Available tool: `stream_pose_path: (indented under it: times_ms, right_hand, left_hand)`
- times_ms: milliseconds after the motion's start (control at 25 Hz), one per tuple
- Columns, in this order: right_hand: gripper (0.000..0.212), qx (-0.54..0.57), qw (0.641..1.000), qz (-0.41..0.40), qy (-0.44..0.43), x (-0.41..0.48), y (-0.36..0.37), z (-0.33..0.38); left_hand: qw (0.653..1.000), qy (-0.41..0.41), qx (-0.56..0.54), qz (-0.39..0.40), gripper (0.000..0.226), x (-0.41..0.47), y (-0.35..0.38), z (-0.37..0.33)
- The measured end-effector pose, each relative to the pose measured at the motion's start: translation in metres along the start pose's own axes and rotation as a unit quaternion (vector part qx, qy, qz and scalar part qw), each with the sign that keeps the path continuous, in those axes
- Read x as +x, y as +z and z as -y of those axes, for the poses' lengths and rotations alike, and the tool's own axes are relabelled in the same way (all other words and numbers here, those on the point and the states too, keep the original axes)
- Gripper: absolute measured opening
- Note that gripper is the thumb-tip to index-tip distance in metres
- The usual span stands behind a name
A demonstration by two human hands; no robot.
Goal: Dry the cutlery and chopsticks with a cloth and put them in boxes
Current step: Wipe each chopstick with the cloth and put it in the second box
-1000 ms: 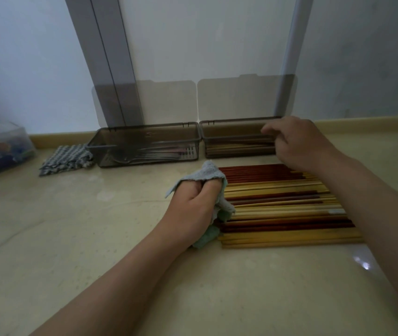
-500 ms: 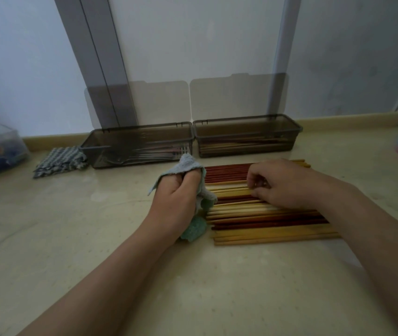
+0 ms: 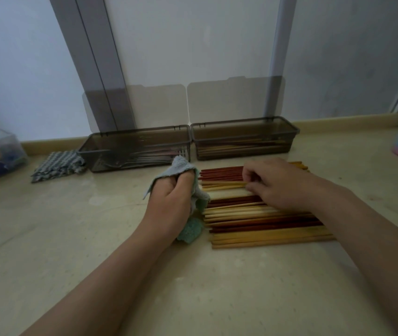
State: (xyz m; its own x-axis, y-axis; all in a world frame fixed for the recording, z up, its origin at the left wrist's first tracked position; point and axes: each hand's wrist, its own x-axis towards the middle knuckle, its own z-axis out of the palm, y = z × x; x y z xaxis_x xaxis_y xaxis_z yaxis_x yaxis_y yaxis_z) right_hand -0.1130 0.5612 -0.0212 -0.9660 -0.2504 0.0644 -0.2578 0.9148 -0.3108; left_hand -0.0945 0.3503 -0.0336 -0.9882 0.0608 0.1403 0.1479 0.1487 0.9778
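**Picking the next chopsticks to dry**

The long row of red, brown and yellow wooden chopsticks [image 3: 265,226] is lying on the shiny beige counter [image 3: 72,238], right in front of the person. A second ago the right hand [image 3: 282,183] was reaching over the smoky see-through plastic box on the right [image 3: 290,132], where some chopsticks are already lying. Now it is coming back to the row, and its curled fingers are pinching two pale yellow chopsticks [image 3: 219,186] near the far side. I think one lot is put away and the next pair is getting picked for drying. Lots are still waiting. The left hand [image 3: 168,204] is squeezing the soft blue-green cloth [image 3: 190,230] in a fist, just beside the row's left ends, ready to wipe. The other smoky box on the left [image 3: 96,144] is holding the metal cutlery [image 3: 130,161].
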Motion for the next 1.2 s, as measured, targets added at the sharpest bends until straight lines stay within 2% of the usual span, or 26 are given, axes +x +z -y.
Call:
stream_pose_path:
  times_ms: [80,160,360,520,640,840,1200]
  right_hand:
    - [0.013,0.040,0.994,-0.085,-0.047,-0.001,-0.003,0.003]
    - [0.009,0.069,0.986,-0.119,-0.093,-0.003,-0.004,0.010]
    - [0.012,0.149,0.974,-0.047,-0.166,-0.010,0.003,0.032]
    - [0.005,0.201,0.964,-0.024,-0.172,-0.013,0.011,0.044]
    - [0.008,0.223,0.958,-0.058,-0.171,-0.013,0.026,0.055]
    - [0.011,0.276,0.943,-0.091,-0.161,-0.012,0.038,0.062]
    - [0.010,0.307,0.932,-0.112,-0.154,-0.012,0.045,0.069]
  left_hand:
    - [1.000,-0.001,0.008,-0.018,0.050,0.002,-0.001,0.000]
    - [0.999,-0.010,0.015,-0.040,0.043,0.002,-0.002,0.000]
    - [0.995,-0.021,-0.019,-0.096,0.024,-0.001,-0.001,-0.007]
    - [0.988,-0.026,-0.050,-0.141,0.034,-0.002,0.000,-0.011]
    - [0.989,-0.015,-0.053,-0.137,0.045,-0.002,0.001,-0.008]
    - [0.992,0.013,-0.015,-0.121,0.037,-0.004,0.001,-0.009]
    - [0.994,-0.005,-0.020,-0.110,0.032,-0.003,-0.001,-0.005]
